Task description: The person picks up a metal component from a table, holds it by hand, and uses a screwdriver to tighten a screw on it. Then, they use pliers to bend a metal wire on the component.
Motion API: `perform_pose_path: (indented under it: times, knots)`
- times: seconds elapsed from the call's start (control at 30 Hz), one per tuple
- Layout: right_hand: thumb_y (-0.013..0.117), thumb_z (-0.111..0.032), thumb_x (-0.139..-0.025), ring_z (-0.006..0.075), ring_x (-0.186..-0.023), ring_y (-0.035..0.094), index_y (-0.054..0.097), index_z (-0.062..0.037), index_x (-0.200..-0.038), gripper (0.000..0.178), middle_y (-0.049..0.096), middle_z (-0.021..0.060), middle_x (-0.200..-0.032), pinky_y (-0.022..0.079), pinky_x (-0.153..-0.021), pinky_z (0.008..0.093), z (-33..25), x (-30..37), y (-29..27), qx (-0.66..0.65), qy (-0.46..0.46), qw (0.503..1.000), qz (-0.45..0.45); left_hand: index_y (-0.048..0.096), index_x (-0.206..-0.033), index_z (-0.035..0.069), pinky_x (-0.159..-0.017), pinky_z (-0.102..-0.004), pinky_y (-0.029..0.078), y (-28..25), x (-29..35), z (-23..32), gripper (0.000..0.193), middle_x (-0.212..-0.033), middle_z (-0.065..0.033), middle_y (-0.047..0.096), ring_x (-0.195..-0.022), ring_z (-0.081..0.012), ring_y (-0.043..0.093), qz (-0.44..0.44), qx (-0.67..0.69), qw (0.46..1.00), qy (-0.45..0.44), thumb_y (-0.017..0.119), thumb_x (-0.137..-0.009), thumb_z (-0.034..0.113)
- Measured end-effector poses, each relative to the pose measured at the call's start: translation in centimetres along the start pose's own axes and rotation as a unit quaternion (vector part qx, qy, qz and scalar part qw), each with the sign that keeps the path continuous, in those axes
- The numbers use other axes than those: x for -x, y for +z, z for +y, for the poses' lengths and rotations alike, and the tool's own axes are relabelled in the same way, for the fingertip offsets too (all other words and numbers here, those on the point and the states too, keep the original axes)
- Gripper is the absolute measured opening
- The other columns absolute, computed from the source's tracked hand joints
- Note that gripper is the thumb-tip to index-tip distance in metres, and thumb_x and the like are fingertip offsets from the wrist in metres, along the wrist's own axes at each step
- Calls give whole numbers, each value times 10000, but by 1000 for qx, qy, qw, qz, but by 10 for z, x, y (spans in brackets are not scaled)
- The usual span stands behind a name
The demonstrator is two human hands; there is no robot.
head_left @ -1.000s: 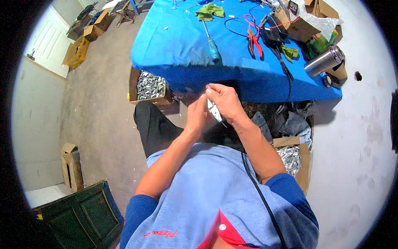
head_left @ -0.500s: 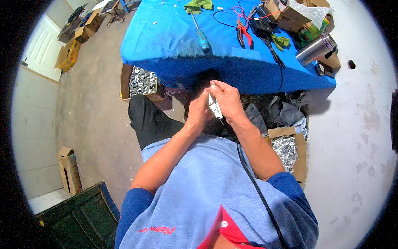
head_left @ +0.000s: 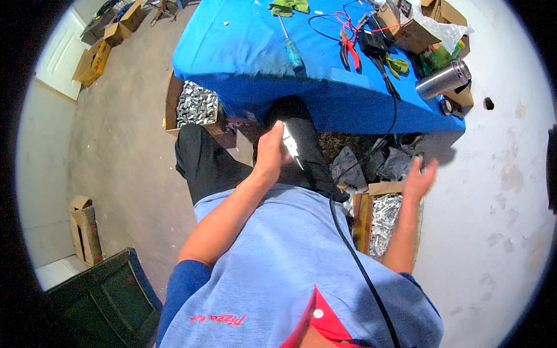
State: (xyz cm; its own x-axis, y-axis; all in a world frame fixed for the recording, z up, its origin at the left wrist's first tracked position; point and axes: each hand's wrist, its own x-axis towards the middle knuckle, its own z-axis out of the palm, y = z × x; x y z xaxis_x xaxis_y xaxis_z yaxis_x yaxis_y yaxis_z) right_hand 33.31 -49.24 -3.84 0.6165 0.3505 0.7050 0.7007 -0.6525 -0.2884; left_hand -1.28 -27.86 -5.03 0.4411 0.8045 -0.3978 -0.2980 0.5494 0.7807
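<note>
My left hand (head_left: 270,152) is closed around a slim white plastic piece (head_left: 290,145) with notches along its side and a thin prong at its lower end. Fingers cover the rest of that piece, over my dark trouser leg. Out to the right, my right hand (head_left: 419,181) is held off by the wall, fingers apart and a little blurred, with nothing clearly visible in it. Just below and left of it stands a cardboard box (head_left: 363,217) heaped with silvery-white small parts (head_left: 385,223).
On the blue-covered table (head_left: 243,52) lie a screwdriver (head_left: 293,55), red-handled pliers (head_left: 349,53), a black adapter (head_left: 372,42) with wires, and a steel flask (head_left: 444,81). Another box of metal parts (head_left: 197,105) stands by my left knee. A black cable (head_left: 362,264) crosses my shirt.
My right hand has left the white piece and swung right toward the wall and the parts box. The left hand alone keeps the piece, slightly further left and lower.
</note>
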Motion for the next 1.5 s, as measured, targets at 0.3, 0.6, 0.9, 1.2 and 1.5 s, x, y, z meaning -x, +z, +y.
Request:
perform_pose_path:
  times: [0.3,0.6,0.9,1.2,1.5]
  knots:
    - [659,-289,-967,133,-829,654,591,28,-1265,441,701,72,-914,529,-751,291,-208,46,-56,-431,111,665,-599,588,-784,133,-488,-235,326,21,11,-2,442,-676,53,531,-575,-49,456,-75,-59,995,32,505,-1023,495]
    - [587,-208,-951,216,-748,613,664,9,-1122,287,656,121,-830,482,-698,355,-230,14,-29,-287,-148,724,-610,579,-810,96,-536,-246,354,-16,14,3,398,-674,34,498,-576,-79,448,-74,-87,993,-23,596,-973,458]
    - [547,-205,-969,372,-904,638,668,-13,-1106,265,689,183,-972,498,-813,430,-231,-8,-14,-274,-311,618,-668,641,-903,31,-600,-262,409,-19,20,-4,424,-733,1,577,-654,-85,520,-234,-309,922,25,620,-961,450]
    - [522,-326,-931,421,-862,653,692,-64,-910,314,685,210,-874,502,-767,515,-224,48,20,-302,-311,667,-606,649,-982,-29,-593,-281,402,-29,35,-2,369,-776,15,578,-720,-74,494,-168,-416,893,14,668,-943,337]
    - [515,-338,-962,437,-877,655,711,-12,-903,386,688,243,-880,497,-768,521,-210,66,0,-253,-200,647,-691,677,-946,-51,-593,-362,454,-23,40,6,399,-677,-116,616,-635,-157,557,-201,-566,799,36,680,-894,345]
